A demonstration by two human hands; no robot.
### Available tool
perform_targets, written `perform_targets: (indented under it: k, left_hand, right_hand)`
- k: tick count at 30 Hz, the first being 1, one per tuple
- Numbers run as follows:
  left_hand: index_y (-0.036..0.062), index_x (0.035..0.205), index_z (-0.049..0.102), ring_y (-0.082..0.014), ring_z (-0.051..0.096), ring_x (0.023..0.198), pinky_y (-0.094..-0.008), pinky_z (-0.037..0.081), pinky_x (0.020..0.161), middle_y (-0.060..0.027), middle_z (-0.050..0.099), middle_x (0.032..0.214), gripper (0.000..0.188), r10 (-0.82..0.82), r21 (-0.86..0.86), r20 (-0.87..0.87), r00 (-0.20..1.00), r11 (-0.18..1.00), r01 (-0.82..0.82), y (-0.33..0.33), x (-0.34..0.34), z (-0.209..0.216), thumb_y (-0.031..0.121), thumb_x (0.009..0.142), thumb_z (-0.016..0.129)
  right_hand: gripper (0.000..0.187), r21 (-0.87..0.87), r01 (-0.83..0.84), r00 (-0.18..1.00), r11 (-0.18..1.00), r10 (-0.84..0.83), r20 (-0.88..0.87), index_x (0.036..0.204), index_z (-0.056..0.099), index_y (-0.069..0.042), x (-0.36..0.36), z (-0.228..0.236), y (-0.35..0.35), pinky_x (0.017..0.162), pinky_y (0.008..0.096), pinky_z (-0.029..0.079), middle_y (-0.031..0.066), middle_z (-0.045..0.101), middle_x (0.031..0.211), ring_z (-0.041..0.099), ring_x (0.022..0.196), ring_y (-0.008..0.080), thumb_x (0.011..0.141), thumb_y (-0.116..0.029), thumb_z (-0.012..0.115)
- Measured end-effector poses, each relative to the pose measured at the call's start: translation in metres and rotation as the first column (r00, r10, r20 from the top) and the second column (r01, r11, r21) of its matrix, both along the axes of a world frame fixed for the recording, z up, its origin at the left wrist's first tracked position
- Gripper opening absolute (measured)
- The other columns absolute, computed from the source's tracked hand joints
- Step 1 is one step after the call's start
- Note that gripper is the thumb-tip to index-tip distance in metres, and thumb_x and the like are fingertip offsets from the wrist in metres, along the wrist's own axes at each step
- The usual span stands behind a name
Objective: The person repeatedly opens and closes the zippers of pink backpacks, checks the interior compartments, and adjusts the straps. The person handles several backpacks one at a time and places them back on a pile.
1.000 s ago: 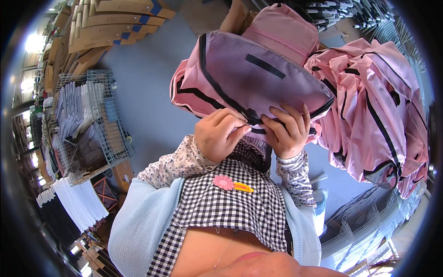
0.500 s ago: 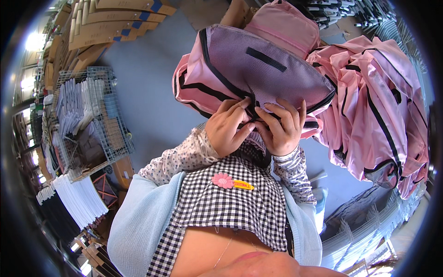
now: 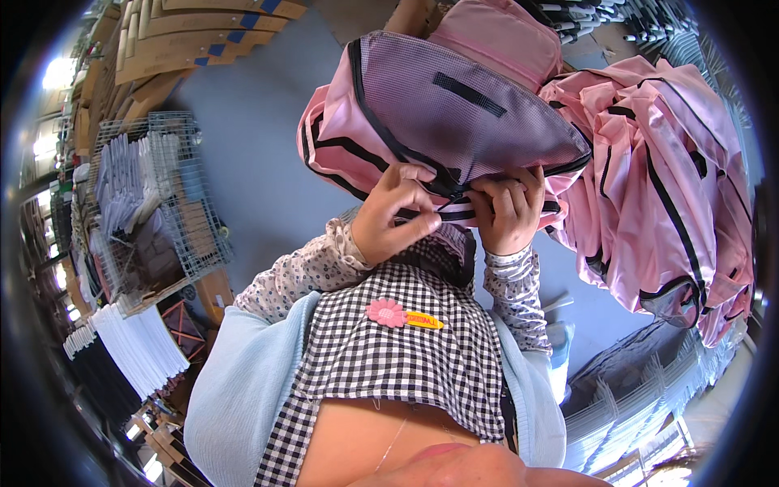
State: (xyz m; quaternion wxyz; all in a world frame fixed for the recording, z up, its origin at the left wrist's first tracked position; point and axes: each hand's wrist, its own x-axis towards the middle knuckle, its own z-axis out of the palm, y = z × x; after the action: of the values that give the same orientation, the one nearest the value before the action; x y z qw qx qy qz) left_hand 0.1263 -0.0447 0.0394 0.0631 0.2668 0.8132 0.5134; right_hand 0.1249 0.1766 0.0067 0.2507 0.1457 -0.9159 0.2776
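A pink bag [image 3: 324, 122] with black trim and a grey-purple mesh panel [image 3: 479, 134] is in front of my chest. The mesh carries a short black strip. My left hand [image 3: 393, 215] is at the panel's near black edge, its fingers curled against the trim and its thumb lower down. Beside it, my right hand [image 3: 511, 209] grips the same edge, its fingers bent over the black band and the fingertips partly hidden. Between the hands a dark zipper-like band [image 3: 446, 188] runs along the bag's opening.
Several more pink bags [image 3: 657, 187] hang in a bunch at the right, against the held bag. A pink padded piece [image 3: 495, 40] lies beyond it. At the left stand a wire cart [image 3: 195, 203] with folded white goods and stacked cardboard [image 3: 195, 36]. Wire racks [image 3: 649, 414] line the lower right.
The bag's near edge has opened out, showing more black band below the mesh. My left hand has drawn slightly apart from my right, and its thumb and fingers have spread somewhat.
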Motion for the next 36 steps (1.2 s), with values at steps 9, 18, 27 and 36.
perform_targets:
  k: [9,18,27,36]
  left_hand:
    - [0.001,0.109,0.064,-0.0291,0.066,0.094,-0.04,0.053,0.082,-0.0158,0.067,0.099,0.023,-0.059,0.023,0.348,0.936,0.998,0.055,-0.003,-0.043,-0.046,0.016,0.091,0.063]
    - [-0.0044,0.115,0.056,-0.0172,0.066,0.1,-0.0292,0.054,0.087,-0.0102,0.066,0.113,0.027,0.233,-0.174,0.143,0.962,0.963,-0.207,-0.005,-0.011,0.013,-0.001,0.09,0.066]
    - [-0.0028,0.116,0.059,-0.0204,0.058,0.114,-0.0314,0.05,0.091,-0.0091,0.058,0.125,0.032,-0.123,0.541,0.727,0.676,0.709,-0.453,0.001,-0.011,0.003,-0.009,0.088,0.046]
    - [0.0056,0.085,0.067,-0.0236,0.061,0.086,-0.0357,0.043,0.088,-0.0059,0.07,0.093,0.014,0.107,-0.042,-0.068,0.992,0.993,-0.11,-0.009,-0.029,0.015,-0.002,0.077,0.058]
  right_hand:
    - [0.022,-0.022,-0.05,0.999,0.998,0.05,-0.011,0.087,0.068,-0.013,0.015,0.004,-0.02,0.109,0.0577,0.035,0.0016,0.061,0.081,0.058,0.1,0.0243,0.069,-0.02,0.079]
    - [0.021,-0.041,0.043,0.999,0.998,-0.043,0.02,0.086,0.066,-0.01,-0.001,0.0,-0.016,0.106,0.0587,0.038,0.005,0.062,0.085,0.058,0.102,0.0299,0.07,-0.017,0.078]
    - [0.022,-0.19,-0.027,0.998,0.981,0.038,0.051,0.089,0.064,-0.007,-0.008,0.011,-0.017,0.107,0.0568,0.036,0.0061,0.063,0.086,0.058,0.101,0.0329,0.072,-0.01,0.077]
    - [0.02,-0.238,0.033,0.993,0.971,-0.006,0.114,0.088,0.066,-0.007,-0.008,0.014,-0.007,0.102,0.0518,0.041,0.0064,0.063,0.083,0.058,0.102,0.0336,0.072,-0.008,0.077]
